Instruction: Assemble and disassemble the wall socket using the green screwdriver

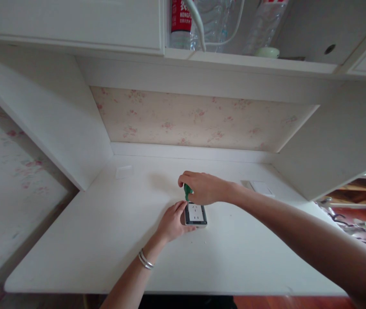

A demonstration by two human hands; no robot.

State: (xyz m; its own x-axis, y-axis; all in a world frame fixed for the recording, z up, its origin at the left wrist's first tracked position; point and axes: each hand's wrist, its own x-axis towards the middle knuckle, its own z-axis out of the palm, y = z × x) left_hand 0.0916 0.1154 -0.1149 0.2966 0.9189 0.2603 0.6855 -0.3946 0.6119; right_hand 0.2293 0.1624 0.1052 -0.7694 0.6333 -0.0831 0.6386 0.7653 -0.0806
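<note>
While our left hand [170, 223] holds the socket [196, 214] on the worktop [105, 240] from nine o'clock, fingers gripping its edges, our right hand [206, 188] clasps a green screwdriver [187, 191] near the socket's eleven o'clock corner; a flat white plate [260, 188] lies at two o'clock.

The socket [196, 214] has a white face w/ slots in 2 groups, upper and lower, inside a dark frame w/ a pale outer edge. It lies face up on the desk [83, 249]. The tool [187, 192] is green, approx. upright, partly hidden by the R hand [204, 188]; its lower end is at the socket's upper L corner, contact unclear.
</note>
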